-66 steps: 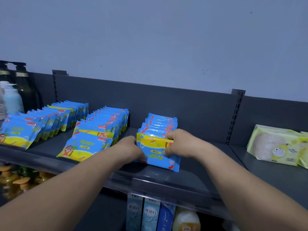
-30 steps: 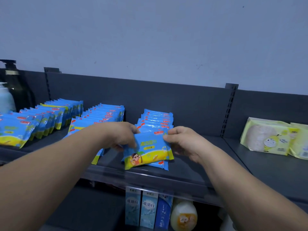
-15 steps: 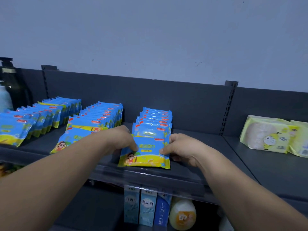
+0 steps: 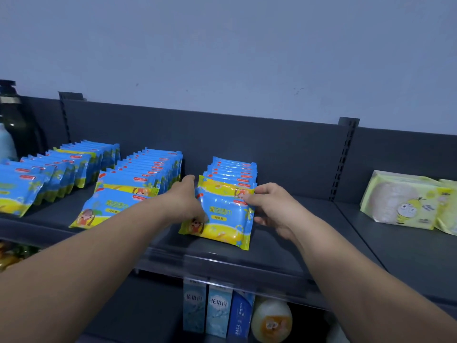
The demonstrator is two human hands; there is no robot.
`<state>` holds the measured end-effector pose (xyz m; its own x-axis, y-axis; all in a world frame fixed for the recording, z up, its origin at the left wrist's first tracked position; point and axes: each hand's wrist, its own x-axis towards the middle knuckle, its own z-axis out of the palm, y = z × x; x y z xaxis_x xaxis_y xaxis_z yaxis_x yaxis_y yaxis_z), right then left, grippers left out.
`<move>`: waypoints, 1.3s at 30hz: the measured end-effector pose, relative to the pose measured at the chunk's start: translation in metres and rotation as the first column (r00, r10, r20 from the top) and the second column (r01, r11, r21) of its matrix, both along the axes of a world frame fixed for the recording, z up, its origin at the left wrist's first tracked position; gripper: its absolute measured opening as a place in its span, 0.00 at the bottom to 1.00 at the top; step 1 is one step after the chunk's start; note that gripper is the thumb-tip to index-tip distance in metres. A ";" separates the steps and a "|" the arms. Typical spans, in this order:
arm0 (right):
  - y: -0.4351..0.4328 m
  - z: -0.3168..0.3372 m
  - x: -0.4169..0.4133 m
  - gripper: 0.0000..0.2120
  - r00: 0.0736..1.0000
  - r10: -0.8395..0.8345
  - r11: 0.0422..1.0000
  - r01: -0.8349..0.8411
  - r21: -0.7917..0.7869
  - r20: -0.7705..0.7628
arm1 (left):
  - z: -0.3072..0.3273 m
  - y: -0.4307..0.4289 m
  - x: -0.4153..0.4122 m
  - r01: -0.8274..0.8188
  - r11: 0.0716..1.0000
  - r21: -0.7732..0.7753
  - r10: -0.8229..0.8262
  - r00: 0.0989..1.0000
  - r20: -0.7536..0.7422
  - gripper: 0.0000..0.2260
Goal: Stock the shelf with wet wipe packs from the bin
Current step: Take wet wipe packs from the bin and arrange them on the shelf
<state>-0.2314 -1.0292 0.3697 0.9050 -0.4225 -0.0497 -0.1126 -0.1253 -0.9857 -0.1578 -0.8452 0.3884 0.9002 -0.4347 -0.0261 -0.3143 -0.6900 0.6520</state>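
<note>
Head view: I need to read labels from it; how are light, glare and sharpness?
Head view: dim, with a bluish cast; small glare streaks on the front pack, its large print legible; far-left packs look softer; cartons below the shelf sit in shadow.

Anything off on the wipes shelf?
Right row: the second pack, behind the front pack, has its yellow band on top, so it looks upside down. In the middle row, the foremost pack lies slumped flat.
</note>
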 end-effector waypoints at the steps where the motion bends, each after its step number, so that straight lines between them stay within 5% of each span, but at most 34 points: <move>1: 0.000 -0.001 0.000 0.12 1.000 0.003 1.000 -0.004 -0.024 -0.024 | -0.001 0.000 -0.001 0.013 1.000 0.016 -0.013 1.000 -0.022 0.48; 9: -0.001 0.000 -0.001 0.12 0.996 0.006 0.996 -0.014 -0.089 -0.093 | -0.001 0.009 0.000 0.087 0.996 0.010 -0.083 0.976 -0.202 0.46; 17: 0.012 0.001 0.001 0.14 0.999 -0.033 0.966 0.028 -0.257 -0.013 | -0.002 0.011 -0.005 0.092 0.996 -0.019 -0.094 0.985 -0.148 0.47; 22: 0.022 0.005 -0.001 0.20 0.992 -0.126 0.717 0.074 -0.693 -0.025 | -0.004 0.014 -0.010 0.092 0.996 -0.011 -0.091 0.992 0.084 0.39; 25: 0.034 0.009 -0.007 0.23 0.995 -0.099 0.561 0.063 -0.825 0.008 | -0.005 0.019 -0.012 0.085 0.995 0.049 -0.095 0.954 0.286 0.40; 32: 0.063 0.013 -0.009 0.22 0.999 0.008 0.299 0.037 -0.954 0.041 | -0.010 0.043 -0.009 0.038 0.986 0.160 -0.122 0.822 0.557 0.39; 39: 0.099 0.016 -0.001 0.24 0.988 0.136 0.205 0.048 -0.978 0.077 | -0.005 0.084 -0.015 -0.056 0.974 0.220 -0.103 0.754 0.648 0.38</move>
